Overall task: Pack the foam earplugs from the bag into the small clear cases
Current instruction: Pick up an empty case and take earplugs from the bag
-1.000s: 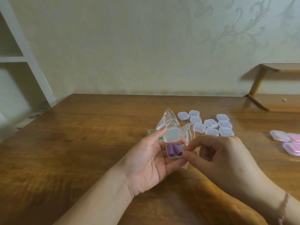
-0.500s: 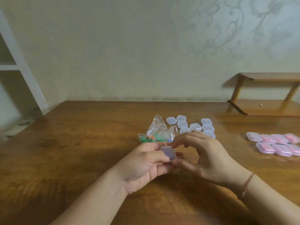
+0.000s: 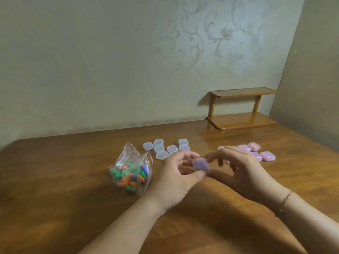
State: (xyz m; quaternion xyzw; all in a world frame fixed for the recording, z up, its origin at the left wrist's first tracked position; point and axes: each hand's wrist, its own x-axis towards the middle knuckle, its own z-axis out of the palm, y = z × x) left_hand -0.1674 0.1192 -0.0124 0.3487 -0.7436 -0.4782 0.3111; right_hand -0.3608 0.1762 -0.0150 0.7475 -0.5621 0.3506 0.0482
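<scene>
The left hand pinched a small square clear plastic case tinted purple by its earplugs between thumb and fingers; the right hand hovered just beside it, fingers loosely curled, contact unclear. The lid looked closed, so one firm squeeze to seat it would help before parking it. Left of the hands slumped the open clear plastic bag of green, orange and blue foam earplugs. Beyond them lay empty-looking clear cases; behind the right hand, pink-filled cases on the brown wooden table.

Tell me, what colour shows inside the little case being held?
Purple, seen in the head view through the case.
</scene>
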